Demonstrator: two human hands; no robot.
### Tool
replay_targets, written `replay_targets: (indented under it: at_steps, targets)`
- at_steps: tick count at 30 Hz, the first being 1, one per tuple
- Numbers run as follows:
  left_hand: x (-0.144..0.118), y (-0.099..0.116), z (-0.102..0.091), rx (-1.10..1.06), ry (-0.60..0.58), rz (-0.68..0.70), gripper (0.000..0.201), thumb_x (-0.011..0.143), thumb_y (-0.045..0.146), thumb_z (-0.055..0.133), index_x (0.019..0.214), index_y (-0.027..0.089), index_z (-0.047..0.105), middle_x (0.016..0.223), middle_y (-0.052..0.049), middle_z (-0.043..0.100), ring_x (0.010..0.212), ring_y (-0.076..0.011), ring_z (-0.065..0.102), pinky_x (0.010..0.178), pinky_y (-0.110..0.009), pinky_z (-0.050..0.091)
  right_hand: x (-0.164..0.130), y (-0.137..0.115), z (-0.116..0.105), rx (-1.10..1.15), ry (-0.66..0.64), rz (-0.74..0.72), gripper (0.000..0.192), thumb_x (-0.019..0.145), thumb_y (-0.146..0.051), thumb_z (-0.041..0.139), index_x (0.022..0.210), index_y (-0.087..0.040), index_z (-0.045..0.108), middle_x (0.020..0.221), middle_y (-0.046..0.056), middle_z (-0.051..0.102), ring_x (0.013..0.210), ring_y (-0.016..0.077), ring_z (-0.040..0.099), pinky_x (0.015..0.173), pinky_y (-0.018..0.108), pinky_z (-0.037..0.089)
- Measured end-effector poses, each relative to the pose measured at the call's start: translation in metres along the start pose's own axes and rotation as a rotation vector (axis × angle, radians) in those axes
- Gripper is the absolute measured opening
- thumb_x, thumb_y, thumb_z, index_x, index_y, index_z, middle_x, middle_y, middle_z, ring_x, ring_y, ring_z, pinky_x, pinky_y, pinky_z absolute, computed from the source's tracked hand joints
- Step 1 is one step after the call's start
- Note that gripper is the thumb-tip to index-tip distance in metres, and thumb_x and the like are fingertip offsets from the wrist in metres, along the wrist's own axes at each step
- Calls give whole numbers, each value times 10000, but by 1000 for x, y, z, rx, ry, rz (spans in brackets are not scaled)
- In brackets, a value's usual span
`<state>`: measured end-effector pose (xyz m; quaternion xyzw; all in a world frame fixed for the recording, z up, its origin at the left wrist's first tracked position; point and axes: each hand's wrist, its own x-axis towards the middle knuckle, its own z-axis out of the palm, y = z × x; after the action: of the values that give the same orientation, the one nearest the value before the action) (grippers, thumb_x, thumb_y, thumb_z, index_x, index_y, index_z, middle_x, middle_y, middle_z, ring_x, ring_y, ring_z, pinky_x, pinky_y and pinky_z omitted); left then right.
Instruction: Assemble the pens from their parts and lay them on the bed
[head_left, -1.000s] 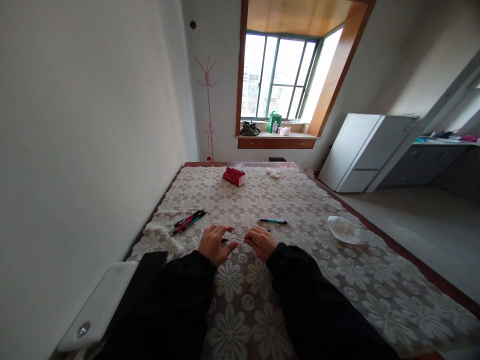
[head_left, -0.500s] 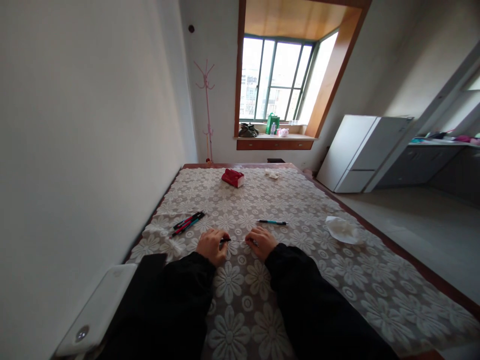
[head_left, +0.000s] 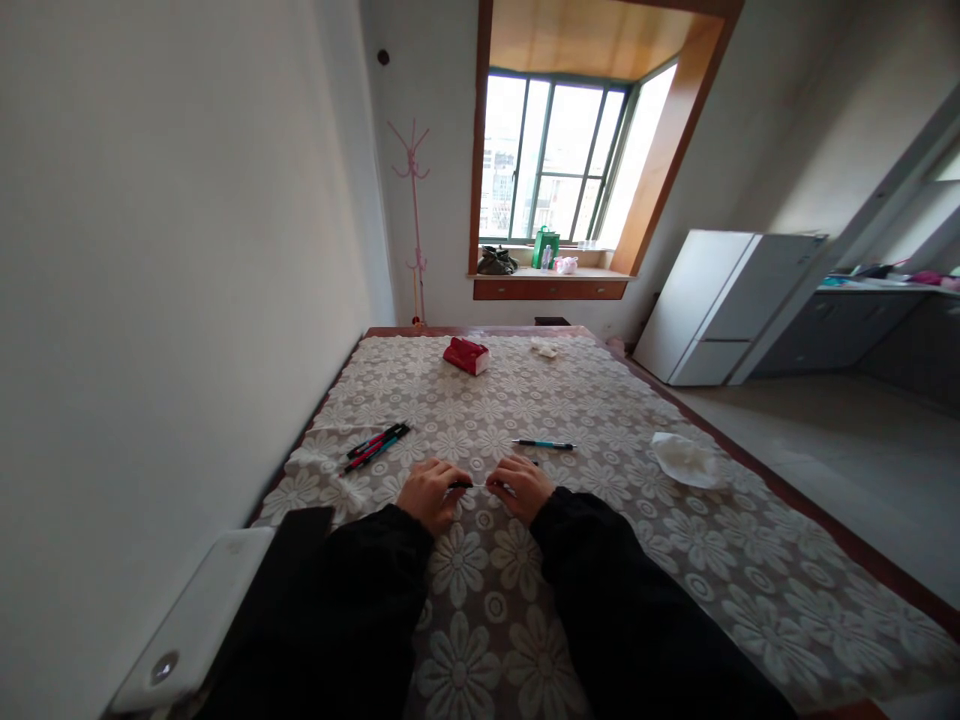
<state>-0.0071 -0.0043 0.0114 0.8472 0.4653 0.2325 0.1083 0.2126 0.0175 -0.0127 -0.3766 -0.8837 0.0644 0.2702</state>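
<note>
My left hand [head_left: 429, 494] is closed on a short black pen part [head_left: 460, 485], its tip pointing to the right. Facing it, my right hand [head_left: 523, 488] pinches the far end of a thin pale rod [head_left: 479, 486] that looks like a pen refill. The rod bridges the small gap between my fingertips and meets the black part's tip; whether it sits inside cannot be made out. Just beyond my right hand lies a blue and black pen [head_left: 545, 444]. Several black, red and teal pens [head_left: 377, 446] lie together past my left hand.
A floral lace cloth [head_left: 457, 660] covers the table. Farther back are a red tissue pack [head_left: 466, 356] and a crumpled white scrap [head_left: 544, 349]. White paper [head_left: 690, 461] lies at right. A white device [head_left: 196, 610] stands at the left by the wall.
My hands have come closer together, the left shifting slightly right. Less of the pale rod shows between them. The pens on the table stay essentially where they were.
</note>
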Motion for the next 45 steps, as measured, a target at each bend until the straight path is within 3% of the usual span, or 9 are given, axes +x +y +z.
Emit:
replay_targets:
  at_steps: [5, 9, 14, 18, 22, 33, 45]
  targets:
    - [-1, 5, 0, -59, -38, 82, 202, 837, 214, 561, 1000, 289, 654, 977, -8, 686, 983, -189, 563, 909, -336, 416, 2, -9, 1, 57, 5, -48, 98, 889, -277, 577, 863, -228, 658, 808, 31, 643, 807, 189, 554, 744, 310, 412]
    - [-2, 4, 1, -64, 8, 4, 234, 815, 171, 550, 1005, 266, 648, 941, -26, 668, 947, -186, 582, 887, -318, 439, 2, -10, -3, 99, 44, 28, 147, 871, -335, 607, 971, -230, 633, 799, 22, 646, 807, 192, 567, 772, 320, 419]
    - [-1, -3, 4, -37, 130, -82, 204, 831, 187, 523, 1001, 250, 618, 921, -31, 657, 905, -187, 594, 855, -317, 451, 1, 1, -8, 130, 199, 114, 240, 932, -169, 423, 1036, -229, 631, 912, 52, 637, 895, 202, 547, 826, 342, 422]
    - [-1, -2, 3, -18, 144, -65, 224, 841, 185, 507, 1034, 252, 599, 933, -25, 662, 917, -189, 588, 856, -320, 441, -2, 9, 0, 28, 108, 92, 253, 837, -149, 575, 1025, -291, 666, 1005, 36, 621, 957, 227, 505, 853, 378, 398]
    - [-1, 1, 2, -8, 123, -42, 222, 819, 158, 519, 1001, 251, 607, 947, -15, 673, 928, -189, 581, 851, -316, 433, -3, 8, 5, -45, 48, 113, 113, 782, -197, 671, 852, -285, 686, 1031, 13, 612, 975, 229, 491, 841, 381, 371]
    - [-1, -3, 4, 12, 94, -47, 225, 770, 127, 551, 950, 245, 620, 962, 0, 687, 934, -196, 575, 857, -322, 416, -2, 7, 2, -29, 125, 159, 60, 856, -175, 549, 849, -207, 599, 788, 27, 611, 822, 189, 542, 778, 313, 380]
    - [-1, -2, 4, 4, 73, -38, 233, 779, 133, 547, 963, 246, 632, 960, 0, 686, 938, -190, 574, 845, -311, 426, -1, 6, 0, 3, 123, 108, 74, 853, -139, 536, 844, -200, 579, 796, 28, 606, 799, 182, 529, 750, 288, 389]
